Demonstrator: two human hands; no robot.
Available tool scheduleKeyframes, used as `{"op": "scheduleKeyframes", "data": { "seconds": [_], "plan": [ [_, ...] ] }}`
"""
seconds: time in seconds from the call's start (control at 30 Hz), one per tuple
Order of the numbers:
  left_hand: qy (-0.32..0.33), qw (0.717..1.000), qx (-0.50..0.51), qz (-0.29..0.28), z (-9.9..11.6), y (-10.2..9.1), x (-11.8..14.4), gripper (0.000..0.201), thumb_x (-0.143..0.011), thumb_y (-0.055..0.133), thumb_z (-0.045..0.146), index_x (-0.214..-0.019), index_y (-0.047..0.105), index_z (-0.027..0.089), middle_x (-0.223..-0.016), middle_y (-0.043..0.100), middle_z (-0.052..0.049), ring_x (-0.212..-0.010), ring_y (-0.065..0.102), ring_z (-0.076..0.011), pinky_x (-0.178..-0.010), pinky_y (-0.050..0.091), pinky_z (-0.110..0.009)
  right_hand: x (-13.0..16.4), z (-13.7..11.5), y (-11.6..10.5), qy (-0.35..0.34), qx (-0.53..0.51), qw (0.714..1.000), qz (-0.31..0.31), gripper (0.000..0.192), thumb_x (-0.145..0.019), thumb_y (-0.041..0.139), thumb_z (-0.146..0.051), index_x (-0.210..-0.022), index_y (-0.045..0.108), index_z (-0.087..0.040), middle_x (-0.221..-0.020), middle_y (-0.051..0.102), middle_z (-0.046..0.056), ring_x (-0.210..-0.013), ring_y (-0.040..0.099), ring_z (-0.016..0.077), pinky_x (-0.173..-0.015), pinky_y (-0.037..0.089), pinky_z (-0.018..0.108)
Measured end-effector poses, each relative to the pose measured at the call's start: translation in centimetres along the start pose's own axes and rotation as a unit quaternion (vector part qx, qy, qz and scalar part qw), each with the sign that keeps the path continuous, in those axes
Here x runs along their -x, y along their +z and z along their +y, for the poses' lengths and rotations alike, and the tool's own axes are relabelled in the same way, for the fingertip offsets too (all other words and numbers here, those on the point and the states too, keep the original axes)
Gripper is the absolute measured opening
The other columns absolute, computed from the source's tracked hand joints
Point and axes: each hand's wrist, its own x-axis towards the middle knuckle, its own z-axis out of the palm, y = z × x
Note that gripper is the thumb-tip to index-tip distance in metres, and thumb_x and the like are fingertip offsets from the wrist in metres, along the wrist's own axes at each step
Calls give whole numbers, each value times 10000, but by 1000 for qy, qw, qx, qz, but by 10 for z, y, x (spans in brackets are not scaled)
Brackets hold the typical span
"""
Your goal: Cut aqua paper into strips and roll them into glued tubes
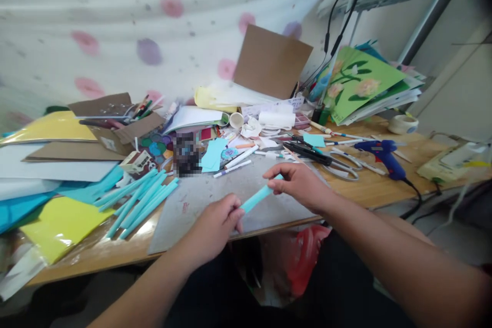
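Between my two hands, over the front of a grey mat [175,215], is a light-blue rolled or folded paper strip [257,198]. My left hand [220,218] pinches its lower left end, and my right hand [294,183] grips the upper right end with thumb and fingers. The strip slants up to the right. Left of the mat lie several light-blue paper tubes [144,202] in a loose pile. Light-blue paper pieces [213,155] rest behind my hands, beside white sticks [241,159].
Scissors [342,165] and a blue glue gun [380,152] lie to the right. A brown board [272,61] leans against the curtain [115,36]. Yellow paper in a plastic sleeve [63,225] is at the left, near the front edge. Green flowered paper [363,82] stands at the back right.
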Motion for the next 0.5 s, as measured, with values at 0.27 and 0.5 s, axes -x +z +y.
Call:
{"op": "scheduleKeyframes", "data": {
  "seconds": [0.27, 0.5],
  "plan": [
    [3, 951, 308, -37, 15, 30, 8, 339, -970, 374, 528, -946, 457, 200, -635, 466, 54, -579, 452, -125, -621, 378, -273, 5, -35, 14, 51, -187, 980, 51, 171, -684, 724, -245, -841, 678, -196, -610, 571, -51, -544, 475, 105, -525, 381, 244],
    [17, 887, 461, -22, 19, 64, 3, 562, -820, 465, 783, -830, 380, 228, -608, 219, 99, -491, 151, -77, -459, 159, -225, 23, -58, 40, 63, -368, 926, 60, 336, -701, 691, -522, -692, 597, -200, -673, 578, -11, -628, 517, 132, -590, 433, 266]
  ]
}}
